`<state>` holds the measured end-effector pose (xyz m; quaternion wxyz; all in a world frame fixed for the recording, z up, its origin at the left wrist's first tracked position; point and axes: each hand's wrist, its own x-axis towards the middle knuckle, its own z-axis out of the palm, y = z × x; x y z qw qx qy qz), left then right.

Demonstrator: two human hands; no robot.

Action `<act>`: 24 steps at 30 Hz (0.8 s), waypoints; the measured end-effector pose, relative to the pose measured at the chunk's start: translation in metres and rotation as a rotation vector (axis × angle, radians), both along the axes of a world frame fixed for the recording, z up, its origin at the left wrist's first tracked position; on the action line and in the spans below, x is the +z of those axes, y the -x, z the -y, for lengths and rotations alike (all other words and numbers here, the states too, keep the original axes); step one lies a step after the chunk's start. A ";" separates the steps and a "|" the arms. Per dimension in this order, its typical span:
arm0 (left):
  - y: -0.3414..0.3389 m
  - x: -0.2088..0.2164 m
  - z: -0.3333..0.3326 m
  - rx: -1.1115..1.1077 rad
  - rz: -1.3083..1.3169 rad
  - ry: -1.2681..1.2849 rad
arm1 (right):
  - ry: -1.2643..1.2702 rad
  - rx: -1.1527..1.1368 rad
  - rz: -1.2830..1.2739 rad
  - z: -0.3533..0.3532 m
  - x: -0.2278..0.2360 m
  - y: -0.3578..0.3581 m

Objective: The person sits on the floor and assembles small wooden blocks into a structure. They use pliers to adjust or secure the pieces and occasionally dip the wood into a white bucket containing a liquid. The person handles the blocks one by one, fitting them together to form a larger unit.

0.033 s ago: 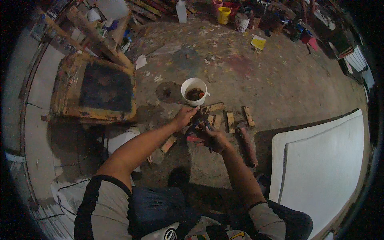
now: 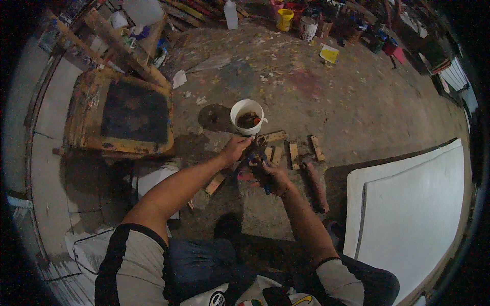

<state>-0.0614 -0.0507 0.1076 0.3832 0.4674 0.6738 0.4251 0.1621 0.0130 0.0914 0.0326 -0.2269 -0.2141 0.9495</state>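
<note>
In front of me, my left hand (image 2: 237,150) is closed in a pinch, its fingertips at the near side of a white bucket (image 2: 235,113). What it pinches is small and dark and cannot be made out. My right hand (image 2: 276,179) is wrapped round a dark tool with blue handles, which looks like pliers (image 2: 267,187). The tool's front end points toward the left fingertips; dimness blurs its jaws. Dark contents and something orange lie in the bucket. Short wooden blocks (image 2: 294,155) lie on the floor just beyond and right of my hands.
A reddish-brown cylindrical piece (image 2: 316,187) lies right of my right hand. A large white panel (image 2: 408,204) stands at the right. On the left is a paint-stained wooden frame (image 2: 81,117) with a dark centre. A yellow bucket (image 2: 285,19) and other containers are at the back.
My right hand and the dark tool have turned slightly, so the blue handle end shows a little differently. My left hand stays almost in place.
</note>
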 end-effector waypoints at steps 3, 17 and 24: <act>-0.007 0.003 -0.009 0.052 0.258 0.089 | 0.072 0.030 -0.071 0.001 -0.044 -0.001; -0.002 -0.024 -0.008 -0.059 0.454 0.298 | 0.208 -0.100 -0.052 0.012 -0.021 0.003; 0.000 -0.105 -0.018 0.156 0.251 0.506 | 0.064 -0.019 0.007 0.017 0.008 0.016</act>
